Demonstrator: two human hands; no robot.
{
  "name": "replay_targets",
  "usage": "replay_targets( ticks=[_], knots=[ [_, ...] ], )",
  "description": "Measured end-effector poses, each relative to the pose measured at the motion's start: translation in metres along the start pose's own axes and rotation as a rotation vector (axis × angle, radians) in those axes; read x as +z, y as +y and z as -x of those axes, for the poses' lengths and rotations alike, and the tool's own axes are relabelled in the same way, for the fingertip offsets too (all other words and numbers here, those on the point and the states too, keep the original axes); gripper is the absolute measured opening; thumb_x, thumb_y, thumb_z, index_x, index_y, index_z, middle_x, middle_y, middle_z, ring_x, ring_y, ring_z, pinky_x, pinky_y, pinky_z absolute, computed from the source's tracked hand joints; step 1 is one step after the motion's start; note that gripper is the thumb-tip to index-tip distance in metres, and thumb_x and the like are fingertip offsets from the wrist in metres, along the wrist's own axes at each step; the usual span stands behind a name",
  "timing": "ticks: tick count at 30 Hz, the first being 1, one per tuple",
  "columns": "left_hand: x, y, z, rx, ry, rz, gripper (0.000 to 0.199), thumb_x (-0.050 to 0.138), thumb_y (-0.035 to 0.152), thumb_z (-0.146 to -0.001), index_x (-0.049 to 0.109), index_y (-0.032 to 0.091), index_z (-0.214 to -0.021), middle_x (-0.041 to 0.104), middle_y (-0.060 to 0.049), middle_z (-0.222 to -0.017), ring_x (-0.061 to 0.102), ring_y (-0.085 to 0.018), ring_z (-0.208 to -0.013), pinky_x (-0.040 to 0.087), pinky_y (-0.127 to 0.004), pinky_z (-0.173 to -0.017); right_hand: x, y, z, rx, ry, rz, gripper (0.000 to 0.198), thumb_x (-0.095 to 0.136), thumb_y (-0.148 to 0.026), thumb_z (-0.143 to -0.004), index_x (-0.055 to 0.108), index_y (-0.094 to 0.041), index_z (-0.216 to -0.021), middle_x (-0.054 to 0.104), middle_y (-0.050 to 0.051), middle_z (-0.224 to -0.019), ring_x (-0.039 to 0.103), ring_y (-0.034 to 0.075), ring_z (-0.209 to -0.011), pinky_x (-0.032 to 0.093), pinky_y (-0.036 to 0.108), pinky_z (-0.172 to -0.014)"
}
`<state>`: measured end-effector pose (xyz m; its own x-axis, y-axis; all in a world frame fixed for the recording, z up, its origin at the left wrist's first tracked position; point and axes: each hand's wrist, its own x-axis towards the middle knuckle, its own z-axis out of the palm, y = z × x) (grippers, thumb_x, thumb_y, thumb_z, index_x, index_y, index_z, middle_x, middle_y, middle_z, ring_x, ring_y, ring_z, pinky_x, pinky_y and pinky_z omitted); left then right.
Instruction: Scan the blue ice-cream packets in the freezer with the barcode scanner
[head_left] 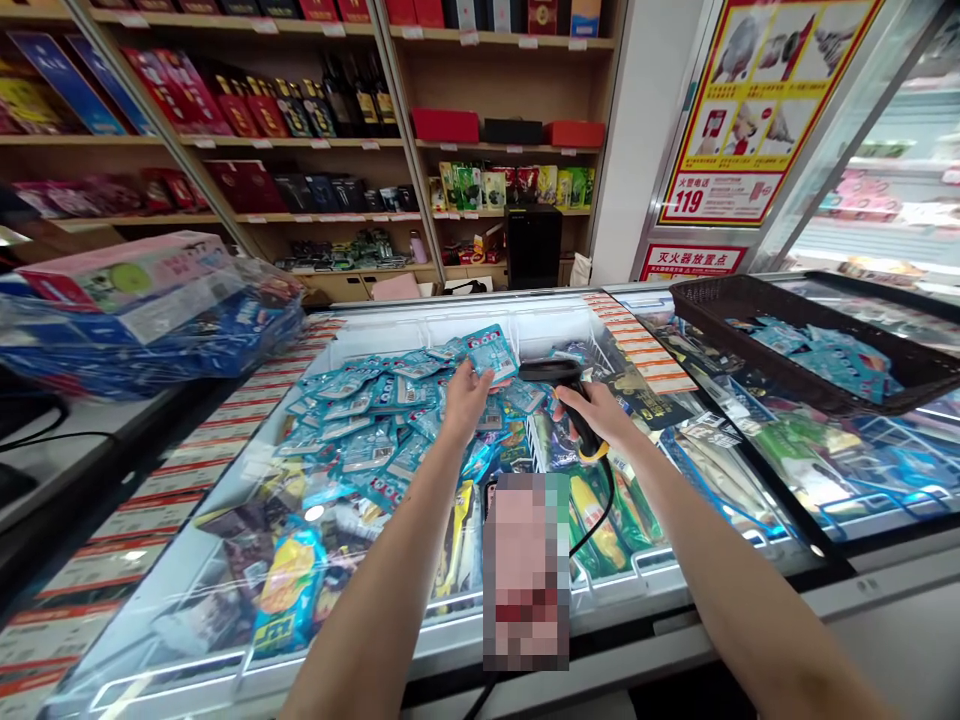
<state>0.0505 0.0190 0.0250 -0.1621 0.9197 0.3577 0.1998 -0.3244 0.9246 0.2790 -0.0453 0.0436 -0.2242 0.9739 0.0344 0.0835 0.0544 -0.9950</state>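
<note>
My left hand (466,398) is closed on the lower edge of a small blue packet (492,350), whose printed face shows. My right hand (596,412) grips a black barcode scanner (553,371) by its handle, and the scanner's head points left toward the packet. A black cable (611,505) hangs from the scanner's handle. Under and left of my left hand, a heap of similar blue packets (371,450) lies on the glass top of a freezer (442,620). Near the front edge rests a phone-shaped object (525,570), its face blurred out.
A dark woven basket (795,385) with more blue packets stands to the right. At left, a pink box (124,270) lies on plastic-wrapped blue goods (150,345). Orange-and-white price strips (247,420) run along the freezer. Stocked shelves (315,145) line the back wall.
</note>
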Motion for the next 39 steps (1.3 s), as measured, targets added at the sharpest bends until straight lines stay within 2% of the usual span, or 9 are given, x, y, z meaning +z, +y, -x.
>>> replay_targets(
  ticks=[6, 12, 19, 23, 26, 30, 34, 37, 39],
  knots=[
    [-0.001, -0.004, -0.003, -0.024, -0.022, -0.203, 0.018, 0.057, 0.036, -0.084, 0.050, 0.019, -0.082, 0.050, 0.002, -0.071, 0.051, -0.013, -0.070, 0.041, -0.022, -0.064, 0.003, -0.004, 0.002, -0.029, 0.003, -0.004, 0.048, 0.061, -0.063, -0.080, 0.058, -0.016, -0.089, 0.070, 0.005, -0.076, 0.059, 0.011, -0.040, 0.044, 0.021, -0.035],
    [-0.001, 0.001, -0.001, -0.032, -0.024, -0.344, 0.018, 0.054, 0.037, -0.085, 0.049, 0.020, -0.080, 0.047, 0.002, -0.067, 0.048, -0.013, -0.069, 0.038, -0.023, -0.063, 0.004, -0.005, 0.003, -0.047, -0.013, 0.010, 0.048, 0.061, -0.063, -0.079, 0.056, -0.017, -0.089, 0.070, 0.005, -0.077, 0.059, 0.011, -0.040, 0.045, 0.022, -0.035],
    [-0.002, 0.002, -0.001, 0.006, -0.042, -0.366, 0.027, 0.054, 0.037, -0.086, 0.038, 0.021, -0.072, 0.040, 0.003, -0.064, 0.043, -0.011, -0.063, 0.035, -0.022, -0.058, 0.002, -0.006, 0.004, -0.084, -0.051, 0.014, 0.044, 0.060, -0.060, -0.083, 0.057, -0.016, -0.087, 0.070, 0.006, -0.078, 0.059, 0.011, -0.040, 0.044, 0.022, -0.036],
    [0.001, 0.004, -0.001, -0.035, -0.036, -0.262, 0.025, 0.055, 0.034, -0.085, 0.038, 0.021, -0.073, 0.038, 0.005, -0.063, 0.049, -0.011, -0.062, 0.042, -0.022, -0.060, 0.002, -0.007, 0.003, -0.067, 0.000, -0.013, 0.045, 0.060, -0.061, -0.081, 0.056, -0.016, -0.086, 0.070, 0.006, -0.077, 0.058, 0.011, -0.040, 0.046, 0.023, -0.037],
    [0.004, 0.008, 0.001, -0.080, -0.026, -0.157, 0.019, 0.053, 0.032, -0.087, 0.043, 0.021, -0.076, 0.045, 0.004, -0.064, 0.060, -0.014, -0.067, 0.049, -0.023, -0.062, 0.000, -0.011, 0.004, -0.039, 0.074, -0.030, 0.045, 0.062, -0.061, -0.079, 0.057, -0.017, -0.086, 0.071, 0.005, -0.077, 0.058, 0.011, -0.040, 0.044, 0.023, -0.036],
    [0.003, 0.013, 0.002, -0.069, 0.020, -0.218, 0.012, 0.051, 0.030, -0.088, 0.051, 0.018, -0.087, 0.065, -0.003, -0.079, 0.069, -0.018, -0.079, 0.051, -0.023, -0.064, -0.002, -0.015, 0.006, -0.019, 0.131, -0.060, 0.042, 0.062, -0.060, -0.079, 0.059, -0.017, -0.084, 0.071, 0.006, -0.077, 0.057, 0.011, -0.040, 0.042, 0.022, -0.035],
    [0.001, 0.012, 0.001, -0.084, 0.000, -0.307, 0.036, 0.055, 0.035, -0.088, 0.051, 0.014, -0.118, 0.071, -0.010, -0.093, 0.070, -0.020, -0.086, 0.050, -0.025, -0.068, -0.003, -0.017, 0.006, -0.008, 0.162, -0.071, 0.043, 0.062, -0.059, -0.078, 0.061, -0.017, -0.084, 0.070, 0.006, -0.073, 0.057, 0.011, -0.039, 0.041, 0.022, -0.034],
    [0.001, 0.011, 0.002, -0.045, 0.008, -0.337, 0.068, 0.060, 0.035, -0.086, 0.031, 0.011, -0.143, 0.071, -0.010, -0.096, 0.069, -0.019, -0.085, 0.049, -0.025, -0.069, -0.004, -0.017, 0.005, -0.002, 0.172, -0.084, 0.043, 0.063, -0.059, -0.077, 0.061, -0.016, -0.086, 0.070, 0.005, -0.071, 0.057, 0.012, -0.039, 0.041, 0.022, -0.034],
    [0.001, 0.012, 0.003, 0.012, 0.030, -0.366, 0.078, 0.061, 0.032, -0.086, 0.019, 0.012, -0.149, 0.070, -0.007, -0.093, 0.066, -0.016, -0.080, 0.048, -0.025, -0.069, -0.004, -0.016, 0.005, 0.008, 0.184, -0.096, 0.043, 0.063, -0.059, -0.077, 0.060, -0.017, -0.085, 0.070, 0.005, -0.071, 0.057, 0.012, -0.039, 0.041, 0.022, -0.033]
  ],
)
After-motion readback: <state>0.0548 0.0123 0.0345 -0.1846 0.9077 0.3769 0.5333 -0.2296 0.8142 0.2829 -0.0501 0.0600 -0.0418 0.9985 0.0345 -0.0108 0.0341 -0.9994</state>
